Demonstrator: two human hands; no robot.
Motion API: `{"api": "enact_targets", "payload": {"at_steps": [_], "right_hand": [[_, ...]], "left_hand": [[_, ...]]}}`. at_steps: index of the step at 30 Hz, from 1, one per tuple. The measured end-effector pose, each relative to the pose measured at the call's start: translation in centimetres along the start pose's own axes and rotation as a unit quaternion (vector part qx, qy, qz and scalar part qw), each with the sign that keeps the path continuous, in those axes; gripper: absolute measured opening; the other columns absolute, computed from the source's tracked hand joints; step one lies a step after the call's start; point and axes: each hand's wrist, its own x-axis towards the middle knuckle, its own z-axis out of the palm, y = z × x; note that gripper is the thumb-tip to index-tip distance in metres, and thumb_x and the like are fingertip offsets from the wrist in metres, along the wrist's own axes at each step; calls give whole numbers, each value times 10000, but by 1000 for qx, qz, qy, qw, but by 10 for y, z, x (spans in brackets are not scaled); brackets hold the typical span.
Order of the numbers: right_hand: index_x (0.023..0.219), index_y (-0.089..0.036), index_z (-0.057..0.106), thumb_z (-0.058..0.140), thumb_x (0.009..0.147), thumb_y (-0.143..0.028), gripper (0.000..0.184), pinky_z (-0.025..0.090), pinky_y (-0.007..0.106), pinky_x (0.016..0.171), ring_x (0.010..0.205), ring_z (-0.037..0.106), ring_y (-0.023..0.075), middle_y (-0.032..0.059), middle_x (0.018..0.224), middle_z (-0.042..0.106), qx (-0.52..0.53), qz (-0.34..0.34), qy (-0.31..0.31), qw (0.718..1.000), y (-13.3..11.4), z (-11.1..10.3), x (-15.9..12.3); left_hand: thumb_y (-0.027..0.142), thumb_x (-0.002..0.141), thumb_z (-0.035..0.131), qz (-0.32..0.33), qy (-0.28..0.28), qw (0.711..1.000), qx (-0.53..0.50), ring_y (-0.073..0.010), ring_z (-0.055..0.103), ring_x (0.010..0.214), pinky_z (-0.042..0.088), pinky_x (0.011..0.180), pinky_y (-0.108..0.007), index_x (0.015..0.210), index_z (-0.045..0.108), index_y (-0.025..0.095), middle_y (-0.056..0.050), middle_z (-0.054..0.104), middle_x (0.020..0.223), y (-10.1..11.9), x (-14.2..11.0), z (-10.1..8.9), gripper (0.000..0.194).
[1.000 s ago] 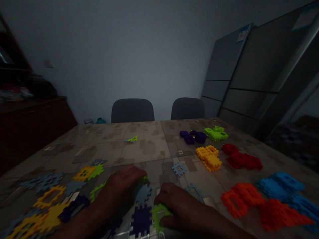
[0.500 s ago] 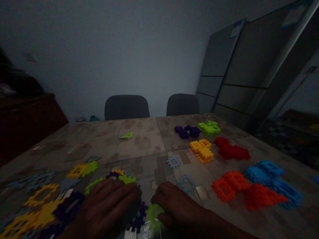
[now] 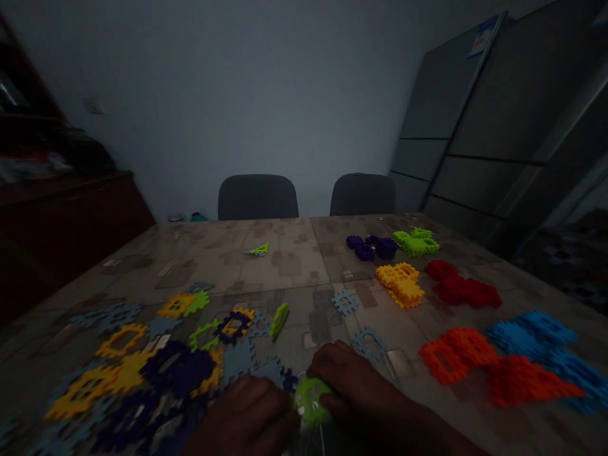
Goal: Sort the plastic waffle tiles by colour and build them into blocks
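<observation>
My right hand (image 3: 354, 386) is closed on a lime-green interlocking toy tile (image 3: 311, 399) with toothed edges, its thumb and fingers on the tile's right side. Close against the left edge of that tile is my left hand (image 3: 251, 411), its fingers curled; whatever they hold is hidden. Beyond the hands, another lime-green tile (image 3: 279, 320) is tilted up on the table. Loose grey-blue tiles (image 3: 240, 358) and dark purple tiles (image 3: 183, 367) lie to the left of my left hand. A grey-blue frame tile (image 3: 369, 344) lies just past my right hand.
Yellow tiles (image 3: 85, 389) spread across the left of the table (image 3: 285, 266). Sorted piles stand at the right: orange (image 3: 456, 354), blue (image 3: 532, 335), red (image 3: 460, 285), yellow (image 3: 399, 285), purple (image 3: 373, 247) and green (image 3: 417, 242). Two chairs (image 3: 258, 196) are at the far edge.
My left hand has drawn back toward me and closed beside the right hand, uncovering tiles and the tilted green one. The view has swung slightly left.
</observation>
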Motion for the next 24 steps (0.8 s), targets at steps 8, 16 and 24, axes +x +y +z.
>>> {"api": "enact_targets", "payload": {"at_steps": [8, 16, 24], "right_hand": [[1154, -168, 612, 560, 798, -37, 383, 456, 373, 914, 1053, 568, 226, 93, 1131, 643, 24, -3, 30, 999, 13, 4, -1], [1228, -183, 585, 814, 667, -209, 607, 457, 405, 853, 1049, 535, 276, 115, 1196, 579, -50, -22, -14, 998, 17, 8, 0], [1117, -180, 597, 782, 636, -117, 520, 420, 358, 782, 973, 528, 253, 85, 1089, 583, -55, -35, -11, 998, 17, 3, -1]], "left_hand": [[391, 1048, 435, -108, -43, 987, -107, -235, 586, 1028, 510, 838, -356, 1304, 500, 240, -77, 621, 1198, -10, -26, -18, 304], [369, 978, 579, -200, -21, 977, -72, -264, 550, 1078, 486, 907, -411, 1347, 468, 271, -63, 577, 1242, -6, -43, -12, 398], [227, 707, 855, -230, -82, 964, -106, -318, 452, 1164, 437, 951, -451, 1359, 399, 292, -76, 452, 1343, 9, -36, -10, 798]]}}
